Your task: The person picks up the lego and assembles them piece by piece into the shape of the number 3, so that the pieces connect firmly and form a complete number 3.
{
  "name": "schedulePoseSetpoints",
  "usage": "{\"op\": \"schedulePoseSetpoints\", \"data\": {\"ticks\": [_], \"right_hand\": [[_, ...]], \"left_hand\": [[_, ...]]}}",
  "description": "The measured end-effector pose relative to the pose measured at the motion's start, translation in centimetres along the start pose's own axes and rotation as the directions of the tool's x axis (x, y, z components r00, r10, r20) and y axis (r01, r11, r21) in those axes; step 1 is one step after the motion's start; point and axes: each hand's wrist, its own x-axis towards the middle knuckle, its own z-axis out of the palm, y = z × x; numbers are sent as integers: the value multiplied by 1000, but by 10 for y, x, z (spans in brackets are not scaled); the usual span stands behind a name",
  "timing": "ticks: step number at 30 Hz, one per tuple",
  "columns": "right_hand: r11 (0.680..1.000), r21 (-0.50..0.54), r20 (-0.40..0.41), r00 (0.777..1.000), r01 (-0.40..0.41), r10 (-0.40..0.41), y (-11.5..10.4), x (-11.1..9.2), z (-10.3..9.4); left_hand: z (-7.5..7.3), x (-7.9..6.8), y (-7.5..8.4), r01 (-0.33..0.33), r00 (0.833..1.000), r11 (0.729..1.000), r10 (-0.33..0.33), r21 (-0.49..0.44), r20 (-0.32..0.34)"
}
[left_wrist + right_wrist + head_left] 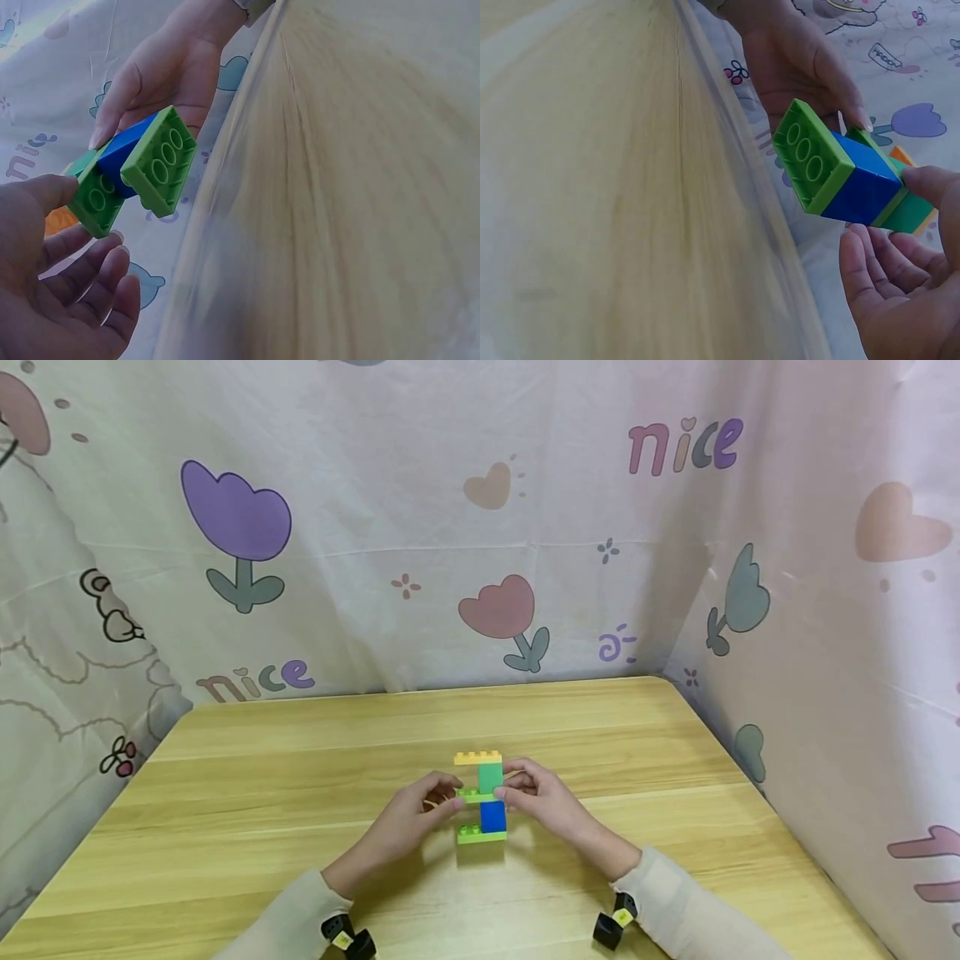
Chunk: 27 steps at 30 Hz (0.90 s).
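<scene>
A stack of toy building bricks is held upright above the table, between both hands. From the top it has an orange-yellow plate [477,759], a green brick [491,777], a lime plate [472,797], a blue brick [492,817] and a second lime plate [482,837]. My left hand [405,817] pinches the left end of the middle lime plate between thumb and fingers. On the other side, my right hand [553,807] grips the stack around the green brick, its thumb near the middle plate. Both wrist views show the hollow underside of the bottom lime plate [166,161].
The wooden table [300,760] extends around the hands, with its far edge against a printed cloth backdrop [360,527]. More cloth hangs at both sides. A small black device with a yellow mark [617,922] is on the right wrist, and a similar one [347,939] on the left.
</scene>
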Motion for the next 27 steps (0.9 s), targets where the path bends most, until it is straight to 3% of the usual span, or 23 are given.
{"op": "schedulePoseSetpoints", "data": {"ticks": [14, 22, 27], "right_hand": [[992, -55, -68, 991, -115, 111, 6, 5, -1], [985, -32, -50, 985, -167, 166, 8, 12, -3], [982, 45, -22, 982, -184, 185, 10, 17, -3]], "left_hand": [[5, 10, -9, 29, 999, 998, -31, 59, 42], [2, 16, -10, 49, 996, 995, -55, 87, 72], [0, 20, -11, 60, 994, 993, -69, 105, 79]]}}
